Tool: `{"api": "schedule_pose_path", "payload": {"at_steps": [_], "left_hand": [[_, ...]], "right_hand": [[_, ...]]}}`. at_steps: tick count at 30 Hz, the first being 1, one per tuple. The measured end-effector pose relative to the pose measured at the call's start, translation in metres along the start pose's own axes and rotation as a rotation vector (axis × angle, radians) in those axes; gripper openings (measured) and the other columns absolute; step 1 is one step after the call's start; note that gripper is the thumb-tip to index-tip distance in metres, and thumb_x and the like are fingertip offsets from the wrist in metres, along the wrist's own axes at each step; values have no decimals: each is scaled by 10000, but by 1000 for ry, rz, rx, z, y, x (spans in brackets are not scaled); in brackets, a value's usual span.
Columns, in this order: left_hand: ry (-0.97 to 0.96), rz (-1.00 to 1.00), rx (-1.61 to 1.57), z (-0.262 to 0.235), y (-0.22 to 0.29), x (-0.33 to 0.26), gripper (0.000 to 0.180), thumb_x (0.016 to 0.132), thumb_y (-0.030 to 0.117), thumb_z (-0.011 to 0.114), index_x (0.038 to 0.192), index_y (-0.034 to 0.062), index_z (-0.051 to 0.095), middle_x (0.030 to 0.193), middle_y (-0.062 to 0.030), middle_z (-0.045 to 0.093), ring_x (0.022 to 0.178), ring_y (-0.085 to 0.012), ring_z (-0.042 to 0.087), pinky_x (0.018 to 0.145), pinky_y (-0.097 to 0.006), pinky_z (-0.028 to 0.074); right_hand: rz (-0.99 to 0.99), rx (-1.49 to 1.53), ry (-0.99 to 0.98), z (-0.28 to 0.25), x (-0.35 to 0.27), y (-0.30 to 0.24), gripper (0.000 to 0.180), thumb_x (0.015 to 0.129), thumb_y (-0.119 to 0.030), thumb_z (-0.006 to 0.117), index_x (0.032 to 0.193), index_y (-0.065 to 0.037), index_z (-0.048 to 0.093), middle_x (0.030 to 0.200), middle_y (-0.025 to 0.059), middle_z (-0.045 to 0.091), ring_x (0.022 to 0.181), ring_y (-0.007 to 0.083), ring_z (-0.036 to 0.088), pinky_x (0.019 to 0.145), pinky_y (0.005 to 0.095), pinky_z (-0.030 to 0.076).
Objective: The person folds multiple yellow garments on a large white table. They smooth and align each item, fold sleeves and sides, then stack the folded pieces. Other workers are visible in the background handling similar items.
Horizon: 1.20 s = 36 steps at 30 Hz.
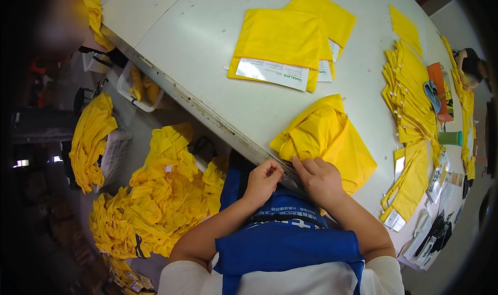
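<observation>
A crumpled yellow garment (324,134) lies bunched at the near edge of the white table, its flat part spreading to the right. My right hand (320,178) is closed at its near edge, fingers bent and gripping the fabric there. Just left of it, my left hand (263,181) is closed with thumb and fingertips pinched together in front of the table edge. Whatever may be between those fingertips is too small to make out. Farther up the table, folded yellow garments (280,38) overlap, with white printed card inserts (272,73) along their near sides.
A heap of loose yellow garments (161,191) sits low on my left, near a white plastic basket (115,155) draped with more. At the right are stacked yellow garments (410,92), an orange box (440,90) and a green roll (450,138). Another person (469,66) is at the far right.
</observation>
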<state>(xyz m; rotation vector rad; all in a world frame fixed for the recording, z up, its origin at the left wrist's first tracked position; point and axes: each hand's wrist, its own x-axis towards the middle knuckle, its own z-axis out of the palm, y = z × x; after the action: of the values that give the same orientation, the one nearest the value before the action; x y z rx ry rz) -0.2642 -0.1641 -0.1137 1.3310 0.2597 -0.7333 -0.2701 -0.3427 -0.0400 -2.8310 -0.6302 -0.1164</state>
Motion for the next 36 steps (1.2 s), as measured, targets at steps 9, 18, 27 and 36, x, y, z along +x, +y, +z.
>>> {"api": "schedule_pose_path", "payload": {"at_steps": [9, 18, 27, 36], "left_hand": [[99, 16, -104, -18, 15, 11, 71, 907, 80, 555, 949, 27, 576, 818, -39, 585, 660, -66, 520, 471, -185, 397], [50, 290, 525, 1, 30, 77, 188, 879, 142, 602, 996, -2, 628, 808, -94, 652, 660, -145, 600, 598, -279, 479], [-165, 16, 187, -5, 41, 91, 98, 914, 108, 559, 866, 24, 577, 755, -12, 587, 635, -78, 520, 594, -231, 445], [-208, 85, 450, 6, 90, 64, 133, 893, 115, 586, 827, 8, 542, 647, -41, 587, 541, -100, 566, 499, -253, 456]], "right_hand": [[518, 515, 405, -5, -23, 53, 281, 761, -32, 712, 1037, -66, 667, 799, 56, 589, 644, 167, 576, 577, 271, 471], [763, -280, 391, 4, -62, 141, 549, 777, -164, 729, 1273, -92, 505, 1204, 138, 515, 1111, 333, 490, 914, 462, 399], [289, 135, 154, 16, 31, 8, 191, 704, -278, 719, 880, -207, 694, 888, -10, 550, 900, 201, 521, 756, 369, 348], [315, 170, -4, 27, 42, 22, 216, 690, -242, 704, 872, -143, 642, 908, 36, 558, 931, 252, 520, 790, 384, 381]]}}
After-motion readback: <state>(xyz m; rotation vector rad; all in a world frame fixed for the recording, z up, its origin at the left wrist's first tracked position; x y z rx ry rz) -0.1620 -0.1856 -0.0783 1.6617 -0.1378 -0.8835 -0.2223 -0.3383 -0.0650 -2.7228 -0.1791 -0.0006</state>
